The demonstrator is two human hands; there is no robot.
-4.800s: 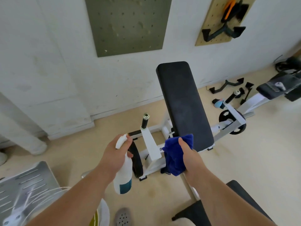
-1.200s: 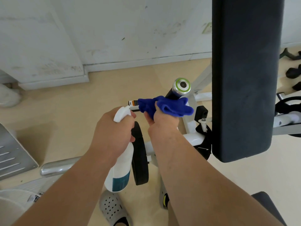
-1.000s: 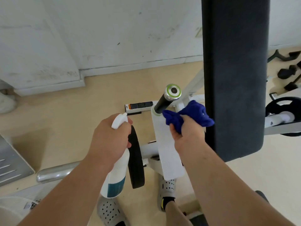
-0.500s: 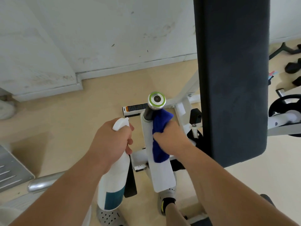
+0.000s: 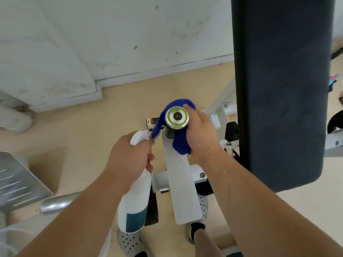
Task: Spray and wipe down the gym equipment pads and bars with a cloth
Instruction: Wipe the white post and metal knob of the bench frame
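Observation:
My right hand (image 5: 201, 135) grips a blue cloth (image 5: 181, 144) wrapped around the black handle bar just under its silver end cap (image 5: 176, 117) with a green ring. The cloth curls behind the cap and hangs down its left side. The bar stands on a white frame arm (image 5: 182, 190). My left hand (image 5: 132, 158) holds a white spray bottle (image 5: 134, 204) with a teal label, nozzle up, just left of the bar. A long black back pad (image 5: 282, 86) rises on the right.
A white wall and baseboard (image 5: 157, 75) run behind the machine. A ribbed metal plate (image 5: 16, 184) and a silver tube (image 5: 59, 202) lie at the left. A black weight plate edge (image 5: 153, 206) sits behind the bottle. My grey clogs (image 5: 130, 242) stand below.
My right hand has slid the cloth up the bar from the white arm to just under the end cap. The left hand with the bottle has stayed beside it.

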